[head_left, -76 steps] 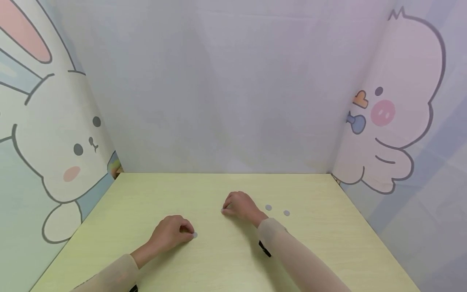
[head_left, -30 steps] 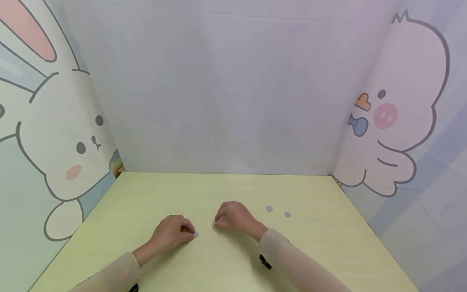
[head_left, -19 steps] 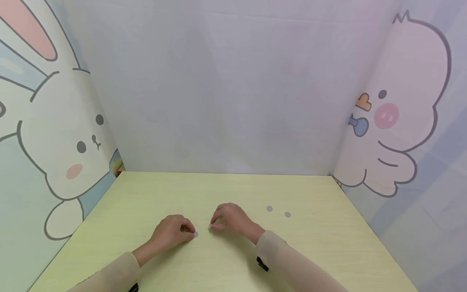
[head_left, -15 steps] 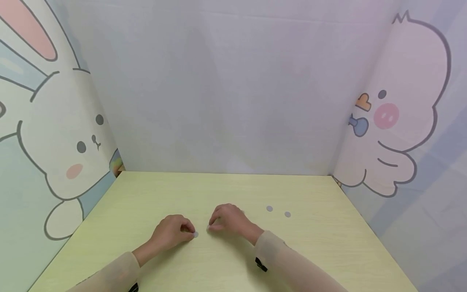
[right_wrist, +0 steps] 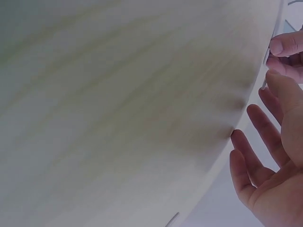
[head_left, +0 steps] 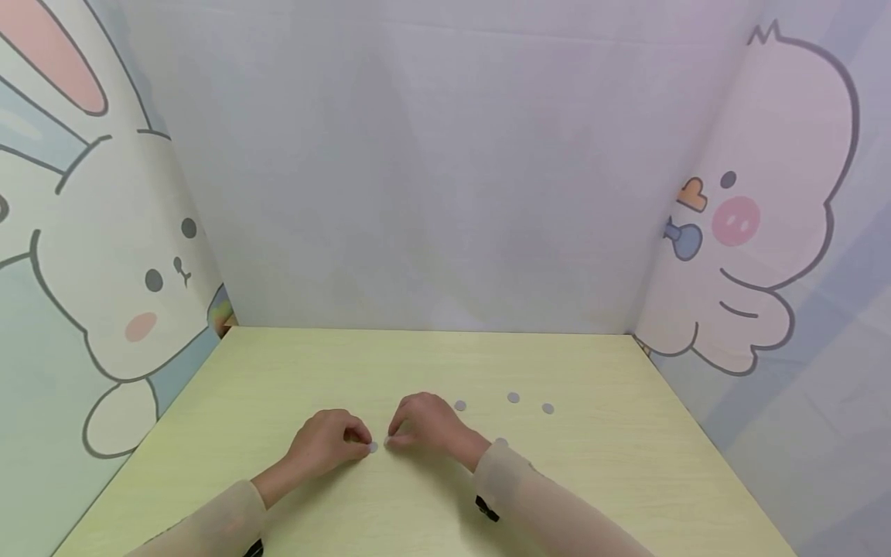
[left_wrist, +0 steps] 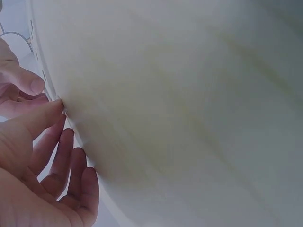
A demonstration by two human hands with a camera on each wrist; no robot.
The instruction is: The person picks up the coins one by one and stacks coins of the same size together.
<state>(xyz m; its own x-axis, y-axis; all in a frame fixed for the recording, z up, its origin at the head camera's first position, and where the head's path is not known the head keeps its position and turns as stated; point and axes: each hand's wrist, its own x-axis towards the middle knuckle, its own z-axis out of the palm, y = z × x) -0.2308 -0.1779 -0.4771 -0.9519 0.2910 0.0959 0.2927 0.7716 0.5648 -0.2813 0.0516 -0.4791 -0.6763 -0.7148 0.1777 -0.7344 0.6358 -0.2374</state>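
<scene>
In the head view my left hand (head_left: 327,445) rests low over the table, its thumb and index finger pinching a small grey coin-like disc (head_left: 373,447). Just to the right, my right hand (head_left: 428,422) pinches a second such disc (head_left: 387,441) between thumb and index finger. A narrow gap separates the two discs. From the right wrist, the held disc (right_wrist: 264,84) shows as a thin edge at the fingertips, with the disc in the left hand (right_wrist: 266,56) close above it. The left wrist view has both hands' fingertips near each other at the table surface.
Several more grey discs lie right of the hands: one disc (head_left: 460,405) behind the right hand, a disc (head_left: 513,398) and another disc (head_left: 547,408) farther right, and one (head_left: 501,442) partly covered by the right sleeve (head_left: 511,472). Cloth walls (head_left: 431,170) border the pale table (head_left: 313,363).
My right hand has slid left and nearer to me with its disc, up close to the left hand's disc. Two discs came into sight behind the right hand and sleeve. The left hand stayed put.
</scene>
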